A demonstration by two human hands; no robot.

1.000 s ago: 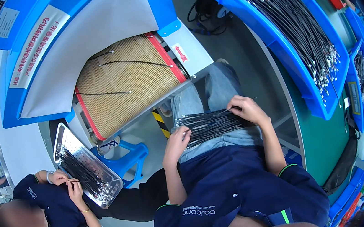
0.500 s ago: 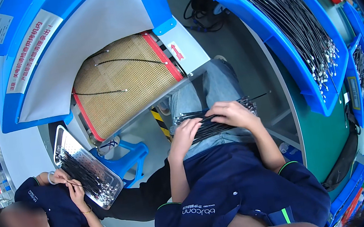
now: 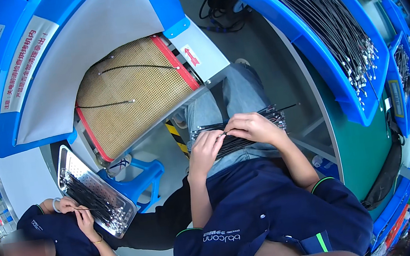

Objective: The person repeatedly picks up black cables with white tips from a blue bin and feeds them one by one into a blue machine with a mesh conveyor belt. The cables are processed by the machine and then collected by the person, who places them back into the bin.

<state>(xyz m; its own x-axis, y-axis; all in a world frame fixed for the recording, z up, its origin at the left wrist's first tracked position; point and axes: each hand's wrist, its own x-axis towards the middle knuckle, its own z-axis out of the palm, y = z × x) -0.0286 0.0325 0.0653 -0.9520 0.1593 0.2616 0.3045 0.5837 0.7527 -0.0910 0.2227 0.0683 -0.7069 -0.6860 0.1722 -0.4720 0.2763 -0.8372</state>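
A bundle of thin black cables [image 3: 236, 147] with small connector ends lies across my lap. Over it, my left hand [image 3: 206, 151] and my right hand [image 3: 252, 127] meet at the fingertips. Both hands are closed in a pinch on a black cable, of which only a short dark piece shows between the fingers. The rest of that cable is hidden by my hands or lost among the others. One cable end sticks out to the right beyond the bundle.
Ahead, a mesh conveyor belt [image 3: 126, 118] carries a few black cables. A blue bin [image 3: 299, 43] full of cables stands on the green table [image 3: 362, 159] at right. At left, a person [image 3: 69, 239] handles cables over a metal tray [image 3: 66, 159], near a blue stool [image 3: 144, 173].
My fingertips have come together, with my right hand slightly further left, and now pinch a cable. The surroundings have shifted a little left in the view.
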